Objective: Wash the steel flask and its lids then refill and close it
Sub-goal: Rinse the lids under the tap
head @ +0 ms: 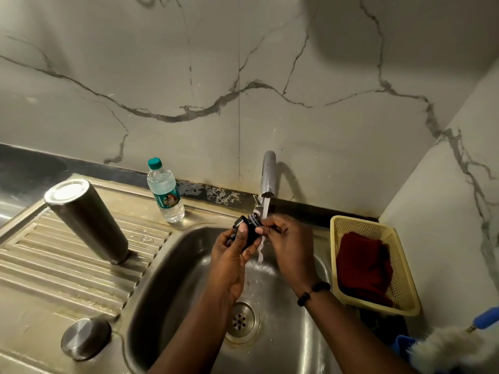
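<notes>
The steel flask (89, 220) stands upside down on the ribbed draining board at the left. Its round steel outer lid (86, 338) lies near the front left corner of the sink. My left hand (229, 255) grips the black inner stopper lid (249, 229) over the basin. My right hand (290, 244) pinches the stopper's threaded end right under the running water from the tap (268, 175).
A small plastic water bottle (165, 191) with a green cap stands behind the draining board. A yellow basket (405, 271) holding a red cloth sits right of the sink (172, 292). A bottle brush (456, 344) with a blue handle lies at the lower right.
</notes>
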Action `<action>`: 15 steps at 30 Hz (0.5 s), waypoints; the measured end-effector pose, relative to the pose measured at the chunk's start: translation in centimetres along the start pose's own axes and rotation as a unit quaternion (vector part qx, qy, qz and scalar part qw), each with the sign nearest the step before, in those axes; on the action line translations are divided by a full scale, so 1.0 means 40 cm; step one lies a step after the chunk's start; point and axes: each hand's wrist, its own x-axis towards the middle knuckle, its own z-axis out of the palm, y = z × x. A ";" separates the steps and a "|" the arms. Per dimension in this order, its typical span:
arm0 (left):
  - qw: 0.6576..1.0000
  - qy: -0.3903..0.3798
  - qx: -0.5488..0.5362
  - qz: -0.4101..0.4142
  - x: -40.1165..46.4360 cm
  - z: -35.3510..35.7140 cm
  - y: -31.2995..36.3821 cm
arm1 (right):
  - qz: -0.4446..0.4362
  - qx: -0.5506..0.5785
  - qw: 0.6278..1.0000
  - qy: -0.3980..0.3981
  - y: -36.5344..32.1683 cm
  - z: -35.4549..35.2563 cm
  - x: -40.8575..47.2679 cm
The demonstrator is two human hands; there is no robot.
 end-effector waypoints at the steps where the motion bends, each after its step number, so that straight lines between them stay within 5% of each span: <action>1: 1.000 -0.006 0.003 -0.001 0.001 -0.001 0.002 | 0.015 0.015 1.000 -0.003 0.000 -0.001 0.007; 7: 0.993 -0.048 0.096 0.041 0.004 -0.005 0.015 | -0.015 -0.011 0.989 -0.150 0.007 -0.025 0.040; 12: 0.982 -0.083 0.139 0.098 0.003 -0.013 0.012 | -0.073 -0.094 0.980 -0.157 0.018 -0.004 0.018; 15: 0.955 -0.127 0.224 0.145 0.010 -0.028 0.024 | -0.030 -0.099 0.986 -0.127 0.035 0.002 0.008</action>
